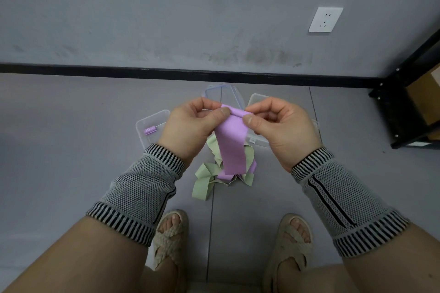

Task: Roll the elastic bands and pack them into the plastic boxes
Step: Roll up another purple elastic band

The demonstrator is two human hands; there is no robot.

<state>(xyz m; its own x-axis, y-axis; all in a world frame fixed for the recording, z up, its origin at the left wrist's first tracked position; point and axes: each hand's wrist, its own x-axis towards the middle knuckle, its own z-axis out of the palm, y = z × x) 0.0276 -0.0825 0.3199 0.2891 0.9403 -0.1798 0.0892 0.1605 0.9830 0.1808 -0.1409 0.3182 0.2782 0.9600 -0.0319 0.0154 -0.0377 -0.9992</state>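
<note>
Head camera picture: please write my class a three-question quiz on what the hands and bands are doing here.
1. True or false: both hands pinch the top edge of the purple band.
2. Which colour are most loose bands on the floor? A red, B green, C black.
3. Fill in: a rolled purple band already lies in the clear ___ on the left.

Key: 1 true; 2 B; 3 box.
</note>
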